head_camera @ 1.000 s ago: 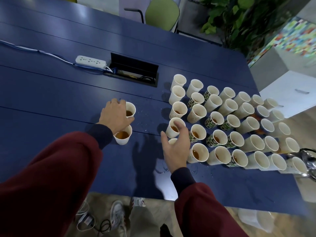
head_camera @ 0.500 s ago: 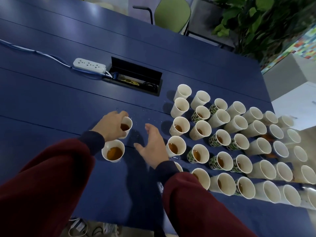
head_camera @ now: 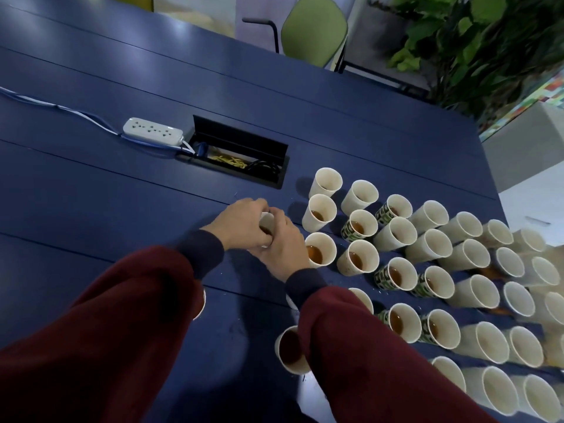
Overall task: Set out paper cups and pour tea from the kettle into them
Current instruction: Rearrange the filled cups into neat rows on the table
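Note:
A white paper cup (head_camera: 266, 222) with tea in it stands on the blue table (head_camera: 122, 184), left of the cup rows. My left hand (head_camera: 241, 225) grips it from the left and my right hand (head_camera: 285, 248) closes on it from the right, so only part of its rim shows. Rows of paper cups (head_camera: 396, 270), white and green-patterned, several holding tea, spread to the right. Another cup (head_camera: 290, 349) of tea sits half hidden beneath my right sleeve, and one cup's edge (head_camera: 201, 303) peeks from under my left sleeve. The kettle is out of view.
A white power strip (head_camera: 152, 131) with its cable lies at the left, beside an open black cable box (head_camera: 238, 155) sunk in the table. A green chair (head_camera: 314, 27) and a leafy plant (head_camera: 476, 41) stand beyond the far edge. Spilled drops dot the table among the cups.
My right hand has swung left from the cup rows and closed on the cup that my left hand holds. The view has shifted toward the table, and the nearer tea cup is now under my left sleeve.

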A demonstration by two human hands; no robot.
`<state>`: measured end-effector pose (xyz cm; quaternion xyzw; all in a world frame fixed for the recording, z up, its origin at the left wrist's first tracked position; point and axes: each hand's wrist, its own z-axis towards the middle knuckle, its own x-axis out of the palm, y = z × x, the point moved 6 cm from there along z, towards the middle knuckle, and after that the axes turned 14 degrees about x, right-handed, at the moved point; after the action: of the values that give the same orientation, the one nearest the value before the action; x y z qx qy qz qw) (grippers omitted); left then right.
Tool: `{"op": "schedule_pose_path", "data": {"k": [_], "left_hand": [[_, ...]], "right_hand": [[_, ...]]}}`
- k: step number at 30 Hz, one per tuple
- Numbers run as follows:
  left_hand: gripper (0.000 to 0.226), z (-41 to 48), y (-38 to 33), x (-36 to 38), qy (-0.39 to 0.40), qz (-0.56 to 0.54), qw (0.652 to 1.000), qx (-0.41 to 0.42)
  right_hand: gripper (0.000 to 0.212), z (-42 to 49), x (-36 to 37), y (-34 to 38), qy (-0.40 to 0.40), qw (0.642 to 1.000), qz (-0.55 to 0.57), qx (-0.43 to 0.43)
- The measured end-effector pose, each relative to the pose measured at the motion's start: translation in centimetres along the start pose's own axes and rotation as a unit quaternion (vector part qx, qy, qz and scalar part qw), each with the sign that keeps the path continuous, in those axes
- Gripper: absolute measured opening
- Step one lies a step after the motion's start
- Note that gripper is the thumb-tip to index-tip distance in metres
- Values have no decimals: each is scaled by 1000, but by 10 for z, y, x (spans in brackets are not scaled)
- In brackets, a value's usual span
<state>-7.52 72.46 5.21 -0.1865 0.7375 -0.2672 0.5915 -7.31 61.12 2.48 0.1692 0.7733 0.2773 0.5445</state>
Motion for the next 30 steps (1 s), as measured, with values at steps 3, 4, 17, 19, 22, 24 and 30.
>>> {"op": "schedule_pose_path", "data": {"k": [3,4,17,19,22,24,30], "left_hand": [[57,4,6,-2,15,-176,984,-29],[60,4,9,-4,3,-227,973,-39],[72,-10,95,0,84,-6,985,-149],[77,-12,103,9,129,9,978,-162],[81,-13,110,19,157,22,972,-172],[82,-12,112,22,157,34,972,-172],[87,-10,112,27,186,53,964,-181]], "right_hand": [[61,14,-6,-8,1,1000,-26,6],[59,20,-7,-10,-1,999,-33,6],[57,82,-24,-24,-58,993,-48,95],[58,83,-21,-24,-57,992,-45,100],[59,83,-19,-25,-51,993,-30,104],[62,82,-19,-25,-44,993,-22,104],[72,73,-23,-21,-34,994,-3,108]]}}
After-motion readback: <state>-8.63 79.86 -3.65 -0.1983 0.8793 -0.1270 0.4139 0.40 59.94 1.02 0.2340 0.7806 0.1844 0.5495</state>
